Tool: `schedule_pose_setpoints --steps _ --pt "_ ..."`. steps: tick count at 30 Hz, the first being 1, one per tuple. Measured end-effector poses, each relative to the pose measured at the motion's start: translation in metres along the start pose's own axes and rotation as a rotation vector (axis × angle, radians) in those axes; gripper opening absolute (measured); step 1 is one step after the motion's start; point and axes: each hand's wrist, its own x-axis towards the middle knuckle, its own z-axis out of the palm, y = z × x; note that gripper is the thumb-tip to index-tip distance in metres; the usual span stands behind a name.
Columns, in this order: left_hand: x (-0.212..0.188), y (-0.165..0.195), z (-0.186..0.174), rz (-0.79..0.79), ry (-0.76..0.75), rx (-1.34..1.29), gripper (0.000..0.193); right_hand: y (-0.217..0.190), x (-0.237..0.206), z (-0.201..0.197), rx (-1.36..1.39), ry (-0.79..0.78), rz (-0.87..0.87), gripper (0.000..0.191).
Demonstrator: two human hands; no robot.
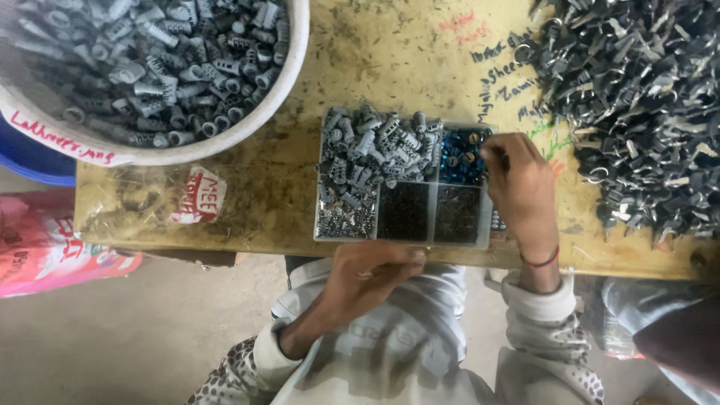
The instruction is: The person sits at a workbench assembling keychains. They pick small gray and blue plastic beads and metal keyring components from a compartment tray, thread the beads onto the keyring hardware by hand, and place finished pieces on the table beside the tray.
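While right hand (523, 187) fingers pinch into blue screws (459, 161) in the compartment tray (405, 238), left hand (373, 271) curls loosely below; scuffed yellow tabletop (390, 67), grey plugs (375, 142) left of fingers, concrete floor (150, 337).

A clear plastic compartment box (405, 238) sits flat at the near edge of the yellow table (360, 67), heaped on its left side with grey wall plugs (371, 146). Its far right compartment holds shiny blue pieces (459, 161), and the two near ones beside it are filled with small dark parts, too fine to make out.
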Motion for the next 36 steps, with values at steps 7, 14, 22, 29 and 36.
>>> schedule_pose_setpoints --steps 7,14,22,29,36 --pt "0.007 -0.001 -0.001 -0.062 -0.089 -0.003 0.014 0.009 -0.002 -0.004 0.087 -0.073 0.092 0.01" --pt "0.007 0.003 -0.009 -0.01 -0.063 -0.01 0.019 -0.006 -0.046 -0.01 1.008 -0.11 0.4 0.015" --pt "0.016 0.016 -0.013 0.209 -0.072 0.366 0.016 -0.044 -0.09 -0.009 0.871 -0.177 0.327 0.04" --pt "0.018 0.027 -0.016 0.438 -0.233 0.687 0.017 -0.039 -0.086 -0.017 1.174 -0.499 0.325 0.026" --pt "0.016 0.015 -0.014 0.478 -0.246 0.797 0.019 -0.037 -0.087 -0.009 1.224 -0.493 0.486 0.023"
